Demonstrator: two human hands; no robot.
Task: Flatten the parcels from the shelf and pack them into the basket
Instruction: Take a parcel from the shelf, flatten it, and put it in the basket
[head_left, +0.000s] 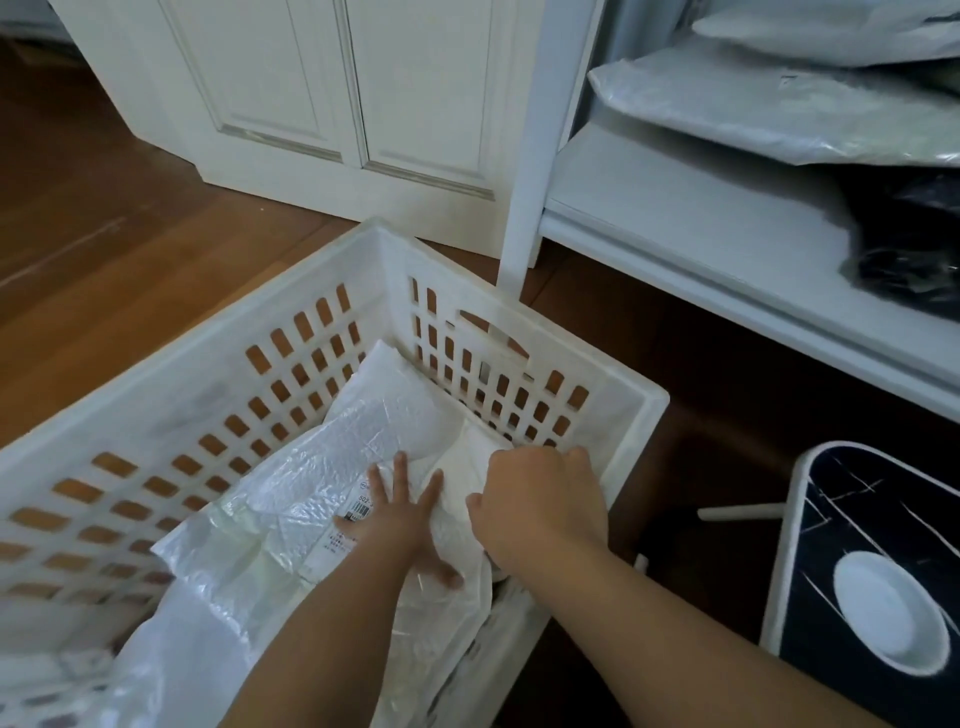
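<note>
A wooden floor (104, 218) fills the left of the view, with white panelled doors (322, 88) standing at its far edge. To the right rises a white shelf (691, 218) — on it lie a clear-wrapped parcel (769, 109), another white one above it (831, 31), and a dark bundle in plastic (914, 249) at the right edge. Below the shelf, in the lower right corner, sits a dark marbled stool top with a white rim (883, 519), carrying a small white plate (883, 608).

The white slotted basket (218, 374) stands on the floor in front of the shelf. Inside it lies a parcel in crinkled clear plastic (322, 467) with a printed label (358, 506), resting over other white packages deeper in the basket.

The left hand (410, 514) lies flat on that parcel, fingers (400, 467) spread and straight, pressing down on the plastic. The right hand (535, 499) is just beside it near the basket's right wall — its fingers are curled over the parcel's white edge, knuckles up; whether they actually pinch the plastic cannot be told.
</note>
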